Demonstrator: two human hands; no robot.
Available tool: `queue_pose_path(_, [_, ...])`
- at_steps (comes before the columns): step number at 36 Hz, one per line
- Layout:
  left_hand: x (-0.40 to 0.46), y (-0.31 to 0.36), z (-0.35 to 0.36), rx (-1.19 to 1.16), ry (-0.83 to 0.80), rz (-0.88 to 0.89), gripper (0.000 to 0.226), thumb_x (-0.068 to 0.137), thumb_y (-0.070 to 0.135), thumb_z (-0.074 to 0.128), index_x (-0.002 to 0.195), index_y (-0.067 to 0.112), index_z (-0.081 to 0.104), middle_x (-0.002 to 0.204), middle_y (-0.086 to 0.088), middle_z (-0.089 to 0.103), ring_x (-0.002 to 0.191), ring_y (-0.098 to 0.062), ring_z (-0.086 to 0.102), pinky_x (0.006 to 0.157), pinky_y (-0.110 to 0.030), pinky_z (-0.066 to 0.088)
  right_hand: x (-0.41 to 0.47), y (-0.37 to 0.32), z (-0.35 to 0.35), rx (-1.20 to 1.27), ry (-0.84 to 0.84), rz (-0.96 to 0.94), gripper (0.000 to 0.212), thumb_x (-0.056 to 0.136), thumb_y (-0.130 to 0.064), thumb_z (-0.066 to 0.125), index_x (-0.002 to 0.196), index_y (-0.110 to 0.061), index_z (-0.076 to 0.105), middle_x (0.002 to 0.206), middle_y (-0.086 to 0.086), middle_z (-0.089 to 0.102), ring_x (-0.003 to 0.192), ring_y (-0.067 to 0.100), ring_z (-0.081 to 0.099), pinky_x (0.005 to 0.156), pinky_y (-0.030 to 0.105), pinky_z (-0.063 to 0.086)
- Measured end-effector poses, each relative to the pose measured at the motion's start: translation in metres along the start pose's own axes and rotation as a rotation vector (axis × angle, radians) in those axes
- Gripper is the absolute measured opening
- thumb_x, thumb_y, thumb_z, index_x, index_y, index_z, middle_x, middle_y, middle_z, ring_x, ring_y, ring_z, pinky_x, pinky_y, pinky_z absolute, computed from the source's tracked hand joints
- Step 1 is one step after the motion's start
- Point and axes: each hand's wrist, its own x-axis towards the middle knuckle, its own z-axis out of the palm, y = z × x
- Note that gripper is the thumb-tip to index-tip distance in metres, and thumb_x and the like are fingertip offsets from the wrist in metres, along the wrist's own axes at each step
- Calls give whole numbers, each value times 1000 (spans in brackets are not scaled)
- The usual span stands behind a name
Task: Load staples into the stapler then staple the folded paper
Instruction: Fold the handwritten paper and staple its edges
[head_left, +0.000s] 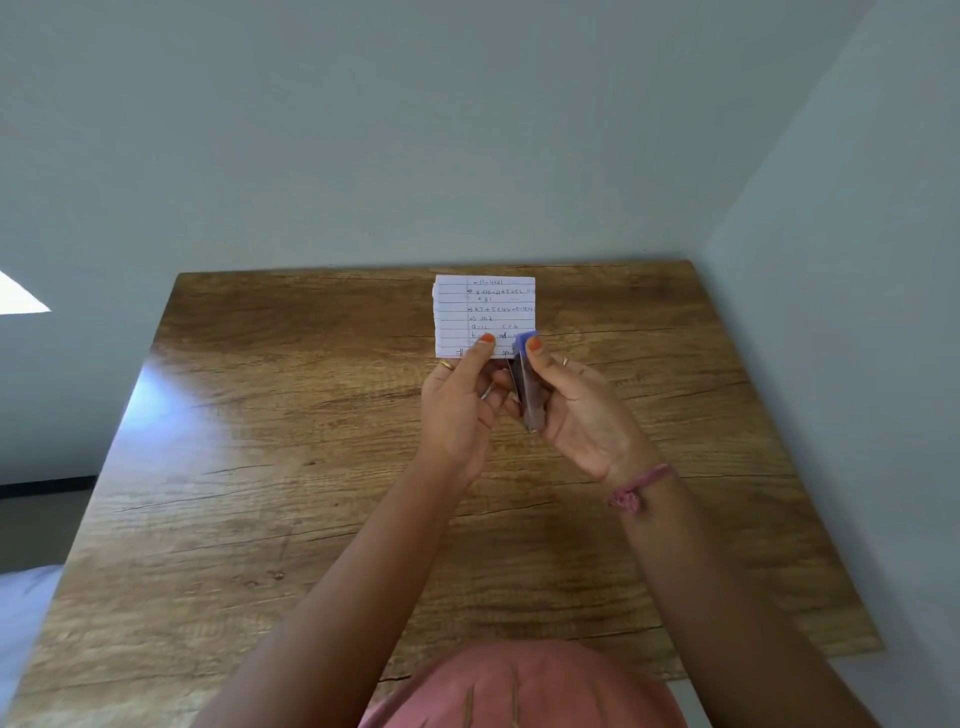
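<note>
Stapling step: left hand (457, 410) pinches folded paper (483, 314), right hand (576, 410) grip clamped on stapler (529, 387); next, squeeze firmly.

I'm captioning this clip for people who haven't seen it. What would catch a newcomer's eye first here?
Most striking is the folded paper, lined and handwritten, held up above the far half of the wooden table by the left hand. At the paper's lower right corner, the right hand grips a small blue-tipped stapler, its front end at the paper's edge. Bright orange nails and a pink wrist thread also stand out.
</note>
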Motion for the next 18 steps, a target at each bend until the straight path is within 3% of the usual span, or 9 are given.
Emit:
queue_pose_path(8, [-2, -1, 2, -18, 17, 10, 23, 95, 17, 59, 115, 8, 66, 94, -9, 71, 65, -14, 56, 58, -29, 49, 1, 3, -5, -4, -38, -30, 23, 81, -32, 69, 96, -16, 76, 97, 9, 73, 87, 17, 68, 78, 30, 53])
queue_pose_path(15, [-3, 1, 5, -47, 40, 26, 18, 96, 19, 57, 112, 13, 65, 103, -12, 73, 79, -17, 67, 61, -26, 53, 2, 8, -8, 4, -25, -48, 30, 83, -26, 68, 106, -8, 69, 99, 10, 71, 85, 16, 69, 66, 27, 55])
queue_pose_path(18, [-2, 2, 5, -65, 63, 24, 17, 96, 16, 56, 110, 11, 65, 107, -15, 71, 88, -20, 67, 71, -28, 56, 2, 10, -9, 21, -6, -48, 33, 80, -25, 69, 108, -7, 68, 101, 11, 72, 87, 18, 70, 65, 27, 56])
